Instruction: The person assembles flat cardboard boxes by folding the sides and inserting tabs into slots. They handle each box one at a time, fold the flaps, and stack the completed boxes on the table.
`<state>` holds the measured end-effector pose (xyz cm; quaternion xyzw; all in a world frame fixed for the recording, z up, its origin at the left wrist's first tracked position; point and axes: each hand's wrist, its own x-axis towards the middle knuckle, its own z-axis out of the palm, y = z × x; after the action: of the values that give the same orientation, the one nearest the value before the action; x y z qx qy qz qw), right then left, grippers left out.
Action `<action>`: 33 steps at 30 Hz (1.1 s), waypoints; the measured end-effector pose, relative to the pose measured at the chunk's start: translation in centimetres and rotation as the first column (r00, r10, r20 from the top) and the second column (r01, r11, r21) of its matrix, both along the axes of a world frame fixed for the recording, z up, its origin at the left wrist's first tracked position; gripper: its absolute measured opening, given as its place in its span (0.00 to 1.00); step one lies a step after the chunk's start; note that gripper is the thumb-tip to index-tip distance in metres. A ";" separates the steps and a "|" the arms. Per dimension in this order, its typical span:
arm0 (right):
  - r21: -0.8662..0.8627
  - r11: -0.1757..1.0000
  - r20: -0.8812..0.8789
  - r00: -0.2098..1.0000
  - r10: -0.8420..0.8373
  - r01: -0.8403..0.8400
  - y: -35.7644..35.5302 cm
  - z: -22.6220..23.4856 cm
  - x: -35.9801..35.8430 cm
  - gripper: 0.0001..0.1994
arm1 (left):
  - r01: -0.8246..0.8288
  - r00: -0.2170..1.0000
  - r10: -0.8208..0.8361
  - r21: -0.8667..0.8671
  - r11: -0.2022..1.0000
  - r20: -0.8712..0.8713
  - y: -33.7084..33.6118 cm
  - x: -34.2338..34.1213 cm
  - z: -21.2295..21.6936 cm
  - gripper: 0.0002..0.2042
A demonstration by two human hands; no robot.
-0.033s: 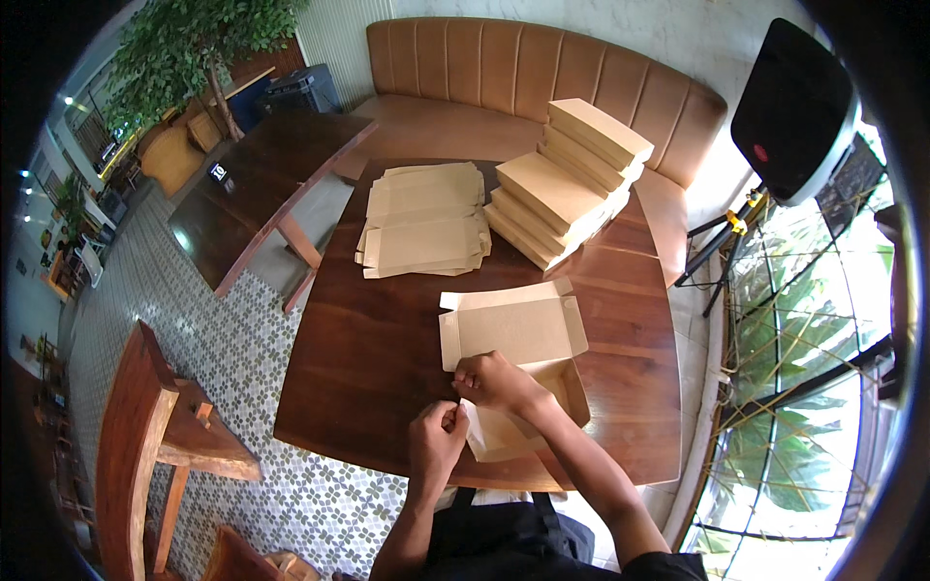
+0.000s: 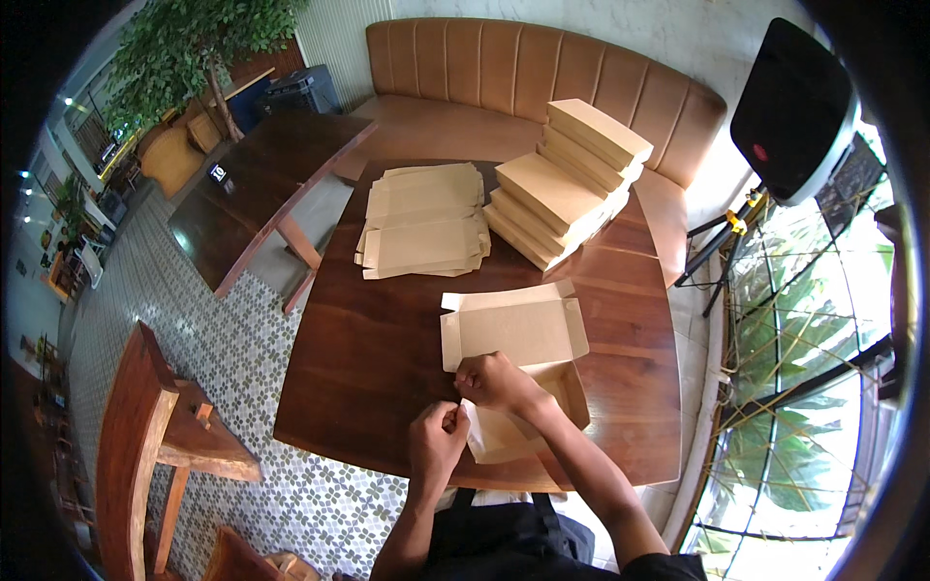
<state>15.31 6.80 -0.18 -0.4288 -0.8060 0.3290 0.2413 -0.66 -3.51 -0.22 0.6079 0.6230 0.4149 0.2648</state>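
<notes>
A brown cardboard box (image 2: pixel 517 329) lies unfolded at the near side of the table, its lid laid back away from me and its tray part toward me. At the tray's near left corner, my left hand (image 2: pixel 438 438) is closed, fingertips pinching the edge of the side panel. My right hand (image 2: pixel 496 382) reaches across the tray with its fingers curled down on the left side wall, just below the lid fold. That hand and forearm cover part of the tray, so the folded corner is partly hidden.
Flat cardboard blanks (image 2: pixel 422 221) are piled at the far left of the wooden table (image 2: pixel 358 368). Closed boxes (image 2: pixel 554 190) stand in stepped stacks at the far right. Behind is a brown bench seat (image 2: pixel 542 73); a black speaker (image 2: pixel 794 111) on a stand rises to the right.
</notes>
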 end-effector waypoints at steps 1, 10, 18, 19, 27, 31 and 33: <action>0.010 0.999 -0.007 0.999 -0.043 0.043 -0.1 -0.2 0.1 0.08 | 0.001 1.000 -0.001 -0.021 1.000 0.008 0.0 0.2 0.0 0.06; -0.254 0.928 -0.198 0.925 -0.326 0.273 -2.8 3.1 2.3 0.09 | 0.060 0.876 0.086 -0.285 0.957 0.475 -0.2 -0.8 -1.3 0.10; -0.510 0.792 -0.286 0.802 -0.525 0.337 -7.0 3.0 2.0 0.11 | 0.097 0.735 0.185 -0.371 0.924 0.653 0.0 0.2 -1.5 0.12; -0.543 0.775 -0.308 0.782 -0.542 0.323 -7.2 2.8 1.9 0.10 | 0.104 0.707 0.214 -0.398 0.912 0.675 -0.1 0.5 -1.3 0.12; -0.550 0.767 -0.357 0.738 -0.573 0.329 -8.4 1.9 1.4 0.10 | 0.034 0.632 0.275 -0.380 0.924 0.725 -0.4 1.9 -1.6 0.12; -0.513 0.785 -0.354 0.747 -0.563 0.348 -8.7 2.0 1.4 0.10 | 0.077 0.698 0.249 -0.415 0.906 0.672 -0.5 1.5 -1.5 0.14; -0.489 0.795 -0.352 0.752 -0.557 0.360 -8.8 2.0 1.4 0.10 | 0.128 0.735 0.228 -0.461 0.878 0.639 -0.4 1.2 -1.2 0.14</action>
<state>16.72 -1.98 1.80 -0.5610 -0.5042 0.5073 0.4167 0.50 -3.88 -1.38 0.3134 0.5824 0.4480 0.6016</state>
